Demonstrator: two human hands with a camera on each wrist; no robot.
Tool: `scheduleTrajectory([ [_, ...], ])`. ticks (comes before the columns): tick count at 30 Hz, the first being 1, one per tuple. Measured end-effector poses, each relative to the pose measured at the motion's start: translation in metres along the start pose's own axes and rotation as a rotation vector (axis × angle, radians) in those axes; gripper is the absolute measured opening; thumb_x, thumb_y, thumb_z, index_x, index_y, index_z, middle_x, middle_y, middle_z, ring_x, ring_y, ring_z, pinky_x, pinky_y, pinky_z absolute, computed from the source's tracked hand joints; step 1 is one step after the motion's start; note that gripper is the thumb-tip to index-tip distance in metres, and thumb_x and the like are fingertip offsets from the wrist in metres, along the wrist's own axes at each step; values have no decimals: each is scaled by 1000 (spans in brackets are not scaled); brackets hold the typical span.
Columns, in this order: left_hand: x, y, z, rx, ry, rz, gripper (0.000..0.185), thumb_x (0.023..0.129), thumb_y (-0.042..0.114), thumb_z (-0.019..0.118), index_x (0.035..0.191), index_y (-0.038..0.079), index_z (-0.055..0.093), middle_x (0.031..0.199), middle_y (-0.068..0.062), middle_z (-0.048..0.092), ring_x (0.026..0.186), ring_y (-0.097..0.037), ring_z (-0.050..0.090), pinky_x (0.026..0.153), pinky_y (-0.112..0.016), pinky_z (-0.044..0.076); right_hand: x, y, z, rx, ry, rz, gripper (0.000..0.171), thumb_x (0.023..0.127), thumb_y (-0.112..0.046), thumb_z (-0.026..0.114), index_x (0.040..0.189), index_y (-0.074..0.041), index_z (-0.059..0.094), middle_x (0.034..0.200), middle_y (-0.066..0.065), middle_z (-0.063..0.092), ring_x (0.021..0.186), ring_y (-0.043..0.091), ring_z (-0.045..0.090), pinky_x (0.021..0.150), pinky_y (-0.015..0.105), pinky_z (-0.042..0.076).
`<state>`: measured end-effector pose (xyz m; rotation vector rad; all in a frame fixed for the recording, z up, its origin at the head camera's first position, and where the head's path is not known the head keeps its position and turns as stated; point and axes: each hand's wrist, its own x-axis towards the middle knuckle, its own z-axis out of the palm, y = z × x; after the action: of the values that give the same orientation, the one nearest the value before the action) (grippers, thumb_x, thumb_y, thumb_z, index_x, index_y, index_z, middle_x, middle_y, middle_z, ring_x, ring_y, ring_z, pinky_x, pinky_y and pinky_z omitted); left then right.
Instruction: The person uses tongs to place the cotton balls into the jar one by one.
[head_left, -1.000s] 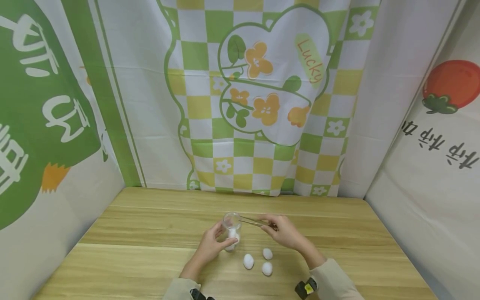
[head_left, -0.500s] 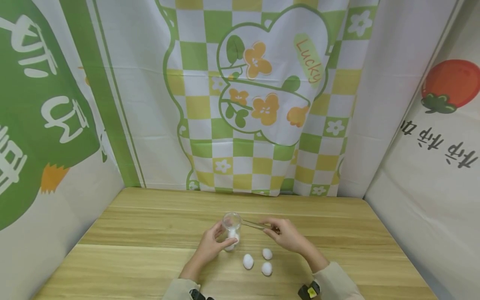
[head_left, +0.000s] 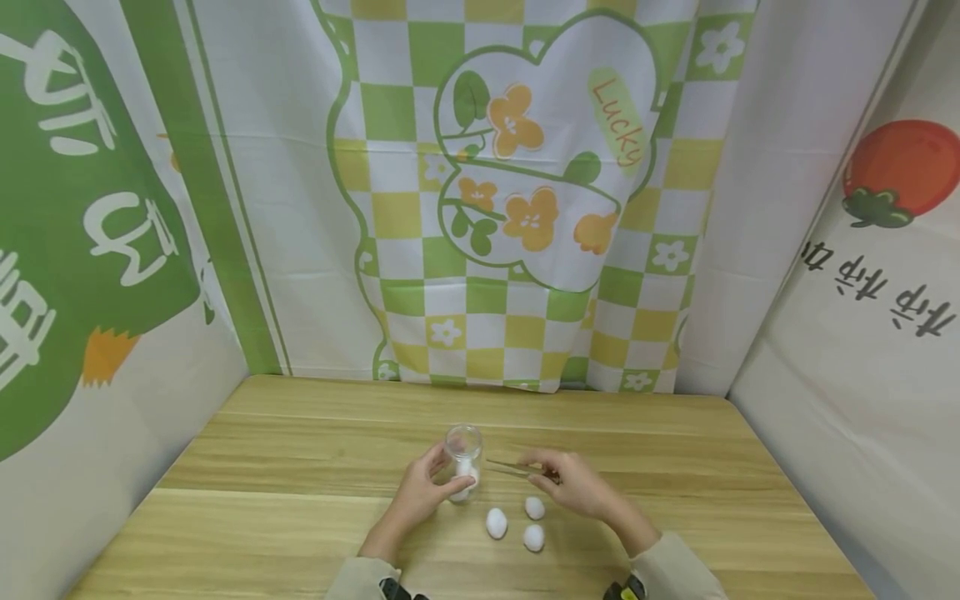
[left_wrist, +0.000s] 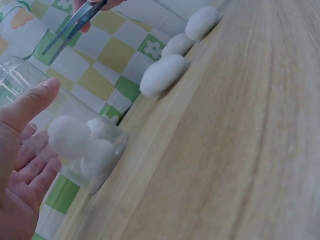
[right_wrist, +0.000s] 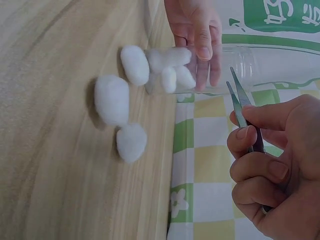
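Note:
A small clear glass jar (head_left: 464, 461) stands on the wooden table (head_left: 300, 442) with several white cotton balls inside (left_wrist: 67, 137). My left hand (head_left: 429, 482) grips the jar from the left, thumb across its front. To the right of the jar, my right hand (head_left: 551, 473) pinches metal tweezers (head_left: 512, 468). Their tips point at the jar, outside it, and hold nothing (right_wrist: 235, 95). Three loose cotton balls lie on the table in front of the jar (head_left: 497, 522), (head_left: 535, 507), (head_left: 534, 537), just below my right hand.
Printed cloth walls enclose the table at the back (head_left: 495, 208), left (head_left: 90, 250) and right (head_left: 862, 317). Bare wood stretches to both sides of my hands and behind the jar.
The tweezers' tips were at the jar's mouth; my right hand has drawn them back and lowered them to the jar's right. The left hand and jar have stayed put.

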<state>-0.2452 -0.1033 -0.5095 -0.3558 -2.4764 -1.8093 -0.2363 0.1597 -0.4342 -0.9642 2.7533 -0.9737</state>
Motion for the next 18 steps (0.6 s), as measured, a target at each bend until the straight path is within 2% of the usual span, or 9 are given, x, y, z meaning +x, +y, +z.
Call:
scheduleTrajectory([
  [5, 0, 0, 0, -6, 6, -3, 76, 80, 27, 78, 142, -1, 42, 142, -31, 46, 130, -49, 48, 111, -55, 41, -3, 2, 3, 34, -22, -7, 28, 93, -11, 59, 120, -3, 64, 106, 14, 71, 70, -6, 48, 62, 12, 48],
  [12, -1, 0, 0, 3, -2, 8, 76, 80, 27, 77, 142, -2, 42, 141, -33, 47, 129, -50, 49, 110, -56, 42, -5, 5, 8, 11, -20, -24, 26, 92, -10, 61, 117, -3, 65, 112, 15, 70, 75, -5, 53, 67, 12, 51],
  [18, 0, -2, 1, 10, 6, 34, 71, 81, 25, 77, 139, 0, 45, 140, -28, 51, 130, -46, 50, 111, -54, 43, -8, 8, 13, -4, -35, -30, 26, 92, -12, 61, 116, -3, 66, 106, 14, 71, 71, -7, 47, 61, 12, 48],
])
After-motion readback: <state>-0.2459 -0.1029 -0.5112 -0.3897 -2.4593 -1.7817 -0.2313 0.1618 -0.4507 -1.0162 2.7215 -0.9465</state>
